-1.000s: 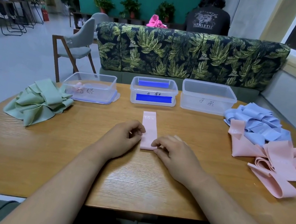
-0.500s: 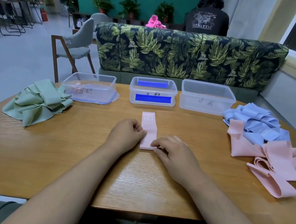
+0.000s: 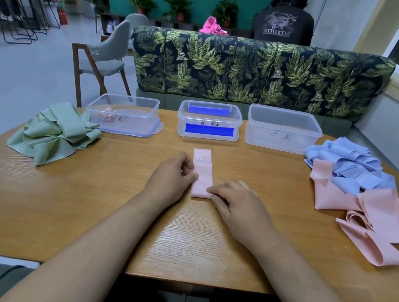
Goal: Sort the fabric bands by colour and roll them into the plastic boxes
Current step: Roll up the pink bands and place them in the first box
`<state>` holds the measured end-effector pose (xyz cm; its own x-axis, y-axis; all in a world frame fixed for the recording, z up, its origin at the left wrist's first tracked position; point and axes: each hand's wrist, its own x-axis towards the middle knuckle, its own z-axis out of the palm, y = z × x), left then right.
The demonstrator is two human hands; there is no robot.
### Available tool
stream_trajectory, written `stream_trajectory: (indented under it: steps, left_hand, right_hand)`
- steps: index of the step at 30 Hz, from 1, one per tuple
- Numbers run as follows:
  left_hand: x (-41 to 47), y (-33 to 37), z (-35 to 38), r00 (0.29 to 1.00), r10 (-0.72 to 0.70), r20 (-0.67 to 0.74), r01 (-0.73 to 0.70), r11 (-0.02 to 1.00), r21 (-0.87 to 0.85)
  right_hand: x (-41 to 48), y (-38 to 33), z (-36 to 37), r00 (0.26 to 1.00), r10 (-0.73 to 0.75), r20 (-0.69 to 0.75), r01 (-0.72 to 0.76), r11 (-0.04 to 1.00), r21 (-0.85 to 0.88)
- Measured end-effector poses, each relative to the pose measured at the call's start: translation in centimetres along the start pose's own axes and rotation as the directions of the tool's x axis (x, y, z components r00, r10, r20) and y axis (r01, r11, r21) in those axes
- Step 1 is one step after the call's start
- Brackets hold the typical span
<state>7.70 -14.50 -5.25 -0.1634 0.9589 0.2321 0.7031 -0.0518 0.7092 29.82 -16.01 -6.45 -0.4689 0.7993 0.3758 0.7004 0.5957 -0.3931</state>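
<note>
Single pink band [image 3: 202, 174] lies flat at mid-bench [image 3: 74, 209], long axis running away from the person, white "15" print at its far end. Near end of the band is doubled over into a thick fold or the start of a roll; which one cannot be told. Left grip [image 3: 171, 176]: fingers curled, pinching the band's left edge about halfway along. Right grip [image 3: 238, 205]: fingers curled over the near right corner of the band, holding the doubled end down against the wood. Three clear plastic boxes in a row along the far edge. Left box [image 3: 129, 124] holds one small pink roll and has marker writing on its wall. Middle box [image 3: 181, 123] has blue strips front and back. Right box [image 3: 261, 134] has marker writing on its front. Unsorted stock: green bands [image 3: 52, 131] heaped at far left, touching the left box; blue bands [image 3: 353, 163] heaped at far right; loose pink bands [image 3: 377, 223] beside and partly under the blue heap.
</note>
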Motion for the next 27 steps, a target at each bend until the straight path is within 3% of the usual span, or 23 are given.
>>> stream_trajectory:
  steps: [7,10,12,17,22,27]
  left_hand:
    - [-0.5,0.0,-0.4,0.985,0.169,-0.034,-0.168,0.986,0.023]
    - [-1.7,0.1,-1.5,0.920,0.369,0.136,-0.368,0.929,-0.029]
    - [-2.1,0.1,-2.1,0.872,0.423,0.247,-0.425,0.904,-0.048]
    - [-1.7,-0.2,-2.5,0.840,0.486,0.241,-0.502,0.865,0.007]
    - [-1.6,-0.5,-2.1,0.832,0.504,0.230,-0.525,0.850,0.035]
    - [-1.5,-0.6,-2.0,0.849,0.480,0.220,-0.501,0.864,0.051]
  right_hand:
    - [0.4,-0.1,-0.2,0.997,0.011,0.071,-0.005,0.997,-0.082]
    - [0.7,0.1,-0.4,0.994,-0.009,0.110,0.019,0.996,-0.088]
    - [1.1,0.3,-0.8,0.989,-0.029,0.142,0.043,0.994,-0.098]
    - [2.2,0.5,-1.3,0.982,-0.019,0.185,0.041,0.993,-0.111]
    - [1.4,0.9,-1.3,0.999,0.042,0.032,-0.045,0.993,0.107]
    - [1.2,1.2,-1.4,1.000,0.024,0.006,-0.025,0.991,0.132]
